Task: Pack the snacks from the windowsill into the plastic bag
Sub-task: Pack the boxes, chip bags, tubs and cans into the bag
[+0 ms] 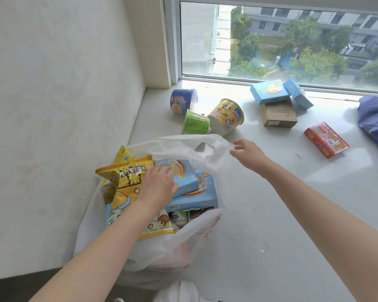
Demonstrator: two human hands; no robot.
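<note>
White plastic bag (pixel 183 243) sits crammed on the windowsill (pixel 260 192); your left hand (pixel 159 184) presses flat, fingers spread, on the top blue biscuit box (pixel 187 174). Your right hand (pixel 248 150) meets the bag's far handle (pixel 207 147), pinch unclear. Beyond the bag, snack cups (pixel 226 116) wait; overstuffing risks spilling.

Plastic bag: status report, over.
Left hand flat on blue box in plastic bag. Right hand pinches its handle. Cups, boxes unpacked on windowsill.

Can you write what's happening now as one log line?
left hand: resting on blue biscuit box in plastic bag | right hand: at bag handle, grip unclear | windowsill: three tubs, four boxes unpacked
</note>
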